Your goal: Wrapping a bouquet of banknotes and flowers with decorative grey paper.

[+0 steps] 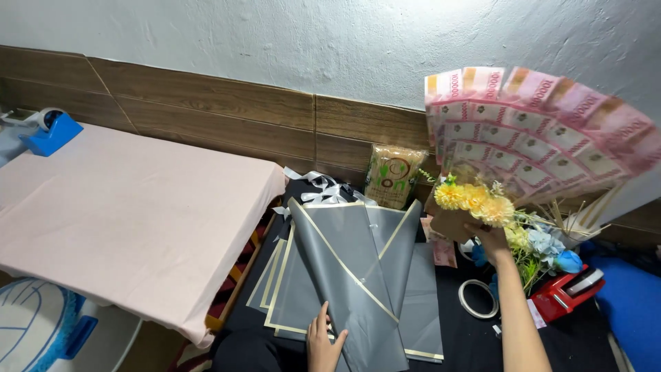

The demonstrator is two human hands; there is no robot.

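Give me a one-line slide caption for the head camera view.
Right hand lifts a fan of pink banknotes with yellow flowers while left hand rests on grey wrapping sheets.

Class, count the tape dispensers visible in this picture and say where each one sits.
2: a blue tape dispenser on the pink table's far left corner, and a red tape dispenser at right, below the flowers. Others may be hidden.

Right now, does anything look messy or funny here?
A bit. The grey wrapping sheets under the left hand lie fanned and overlapping, not squared. A banknote lies loose on the dark floor below the banknote fan that the right hand holds up.
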